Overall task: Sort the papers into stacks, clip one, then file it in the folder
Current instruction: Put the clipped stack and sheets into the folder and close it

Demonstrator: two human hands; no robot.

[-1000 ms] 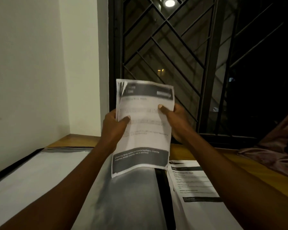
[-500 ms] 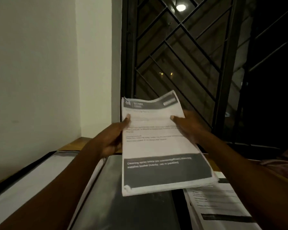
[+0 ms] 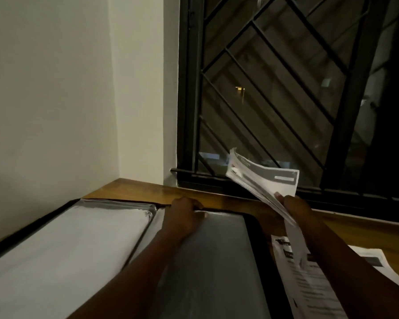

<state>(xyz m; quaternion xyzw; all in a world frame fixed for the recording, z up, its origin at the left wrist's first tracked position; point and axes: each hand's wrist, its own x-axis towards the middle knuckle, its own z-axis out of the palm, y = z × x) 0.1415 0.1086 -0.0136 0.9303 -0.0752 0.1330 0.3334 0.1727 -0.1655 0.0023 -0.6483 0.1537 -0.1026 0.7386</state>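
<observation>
The left arm and the right arm are bare as far as they show. The left hand and the right hand are bare too: 2 long, thin arms.

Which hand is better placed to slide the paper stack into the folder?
Right: the right hand grips the paper stack beside the folder, while the left hand holds its top edge.

Print on paper stack blurred, unreadable. Loose sheets part-hidden under a forearm, cropped at bottom edge, as is the folder.
</observation>
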